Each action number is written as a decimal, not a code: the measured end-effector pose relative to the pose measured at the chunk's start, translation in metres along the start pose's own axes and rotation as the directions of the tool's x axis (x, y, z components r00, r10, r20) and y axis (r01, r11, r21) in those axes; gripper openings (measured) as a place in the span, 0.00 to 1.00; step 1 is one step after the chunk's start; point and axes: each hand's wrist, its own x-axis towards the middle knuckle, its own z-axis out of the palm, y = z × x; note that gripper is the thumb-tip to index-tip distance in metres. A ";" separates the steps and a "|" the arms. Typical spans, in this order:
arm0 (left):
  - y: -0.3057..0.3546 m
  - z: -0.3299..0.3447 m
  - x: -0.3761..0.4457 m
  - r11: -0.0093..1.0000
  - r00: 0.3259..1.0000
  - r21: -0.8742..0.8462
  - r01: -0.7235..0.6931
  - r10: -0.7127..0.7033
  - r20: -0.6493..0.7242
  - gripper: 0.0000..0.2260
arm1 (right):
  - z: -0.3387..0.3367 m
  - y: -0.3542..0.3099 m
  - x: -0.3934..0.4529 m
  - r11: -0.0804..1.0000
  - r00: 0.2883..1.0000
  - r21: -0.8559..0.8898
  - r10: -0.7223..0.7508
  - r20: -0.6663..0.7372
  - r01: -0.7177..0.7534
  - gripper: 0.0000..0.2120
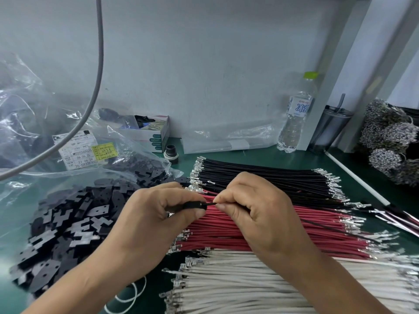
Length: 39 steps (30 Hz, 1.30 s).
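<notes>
My left hand (156, 214) grips a small black plastic part (192, 205) between thumb and fingers. My right hand (256, 207) pinches a thin black wire (211, 203) whose end meets the right side of that part. Both hands hover over rows of cut wires with metal terminals: black wires (260, 175) at the back, red wires (226, 232) in the middle, white wires (249, 282) nearest me. A heap of flat black parts (65, 227) lies on a clear bag to the left.
Green mat (272, 152) covers the bench. Clear bags with labels (79, 148) sit at left, a small open box (149, 132) and a black cap (171, 151) behind. A water bottle (297, 116), dark tumbler (328, 130) and terminal bundles (390, 139) stand at right. A grey cable (95, 87) hangs.
</notes>
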 end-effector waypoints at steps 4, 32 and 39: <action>0.002 -0.002 -0.001 0.999 0.999 0.027 -0.031 0.032 -0.015 0.08 | 0.002 -0.005 -0.001 0.999 1.000 -0.034 -0.020 -0.011 0.019 0.07; -0.009 -0.001 0.007 0.948 0.949 -0.288 0.137 -0.209 -0.236 0.08 | 0.011 0.001 -0.005 0.953 0.968 -0.243 0.215 0.126 -0.180 0.07; -0.005 -0.003 0.006 0.919 0.942 -0.362 0.157 -0.249 -0.223 0.07 | 0.015 0.002 -0.003 0.948 0.966 -0.222 0.249 0.066 -0.229 0.05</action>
